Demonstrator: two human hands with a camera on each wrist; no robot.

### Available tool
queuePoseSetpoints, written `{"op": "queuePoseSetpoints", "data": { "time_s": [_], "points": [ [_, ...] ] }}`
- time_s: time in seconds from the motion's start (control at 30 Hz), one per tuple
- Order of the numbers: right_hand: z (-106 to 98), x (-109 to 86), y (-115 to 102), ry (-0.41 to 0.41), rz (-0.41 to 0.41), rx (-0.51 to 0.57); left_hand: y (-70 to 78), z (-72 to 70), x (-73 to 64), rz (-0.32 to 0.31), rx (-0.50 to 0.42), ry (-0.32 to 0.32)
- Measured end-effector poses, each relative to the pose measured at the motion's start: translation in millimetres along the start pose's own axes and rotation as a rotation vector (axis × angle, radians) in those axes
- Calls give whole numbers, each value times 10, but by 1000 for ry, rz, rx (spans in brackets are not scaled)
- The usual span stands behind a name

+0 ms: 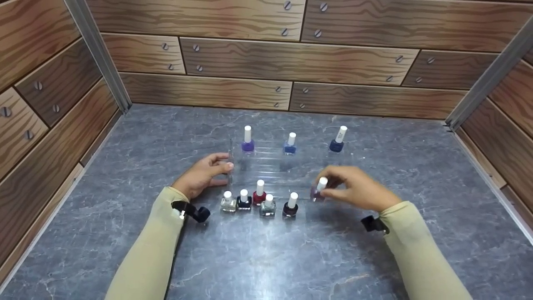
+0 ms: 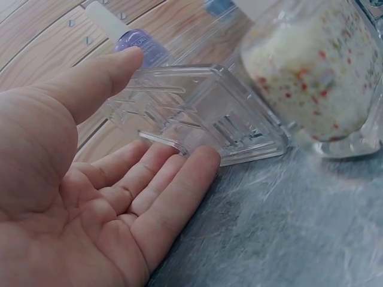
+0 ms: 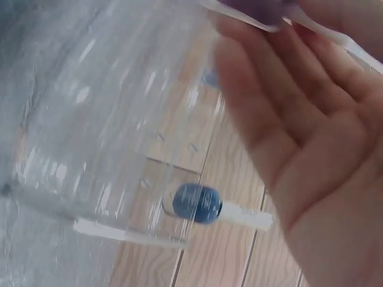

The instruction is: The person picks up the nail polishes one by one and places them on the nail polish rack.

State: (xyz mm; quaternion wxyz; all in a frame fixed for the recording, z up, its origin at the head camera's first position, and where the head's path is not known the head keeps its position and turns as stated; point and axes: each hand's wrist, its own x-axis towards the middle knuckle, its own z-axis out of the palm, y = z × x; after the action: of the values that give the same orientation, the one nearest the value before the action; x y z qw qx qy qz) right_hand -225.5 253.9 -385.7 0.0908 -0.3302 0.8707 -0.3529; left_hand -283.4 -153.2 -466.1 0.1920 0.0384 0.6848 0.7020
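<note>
A clear plastic display rack (image 1: 231,164) stands mid-table, its steps hard to make out. My left hand (image 1: 203,174) is at its left end; in the left wrist view the outstretched fingers (image 2: 179,191) touch the side panel. Between thumb and fingers, my right hand (image 1: 356,187) pinches a dark purple nail polish bottle (image 1: 315,194) by the rack's front right. Whether that bottle touches the rack I cannot tell. Along the back of the rack stand violet (image 1: 247,146), blue (image 1: 290,147) and navy (image 1: 336,145) nail polish bottles, all white-capped.
In front of the rack several white-capped bottles stand close together: a speckled one (image 1: 227,204), a black one (image 1: 244,202), a red one (image 1: 259,197), a silvery one (image 1: 267,208) and a dark maroon one (image 1: 290,209). Wood-patterned walls (image 1: 233,89) enclose the grey marbled table (image 1: 258,266).
</note>
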Motion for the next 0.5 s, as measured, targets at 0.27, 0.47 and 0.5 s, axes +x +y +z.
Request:
{"op": "queuePoseSetpoints", "data": {
  "time_s": [0.27,0.47,0.5],
  "points": [
    [-119,8,34,430,-12,-93,-1,-10,9,2,3,0],
    [-150,6,104,566,115,-209,-19,-7,14,13,0,-6],
    [-151,10,123,573,126,-228,-20,-6,16,16,0,-7]
  ]
}}
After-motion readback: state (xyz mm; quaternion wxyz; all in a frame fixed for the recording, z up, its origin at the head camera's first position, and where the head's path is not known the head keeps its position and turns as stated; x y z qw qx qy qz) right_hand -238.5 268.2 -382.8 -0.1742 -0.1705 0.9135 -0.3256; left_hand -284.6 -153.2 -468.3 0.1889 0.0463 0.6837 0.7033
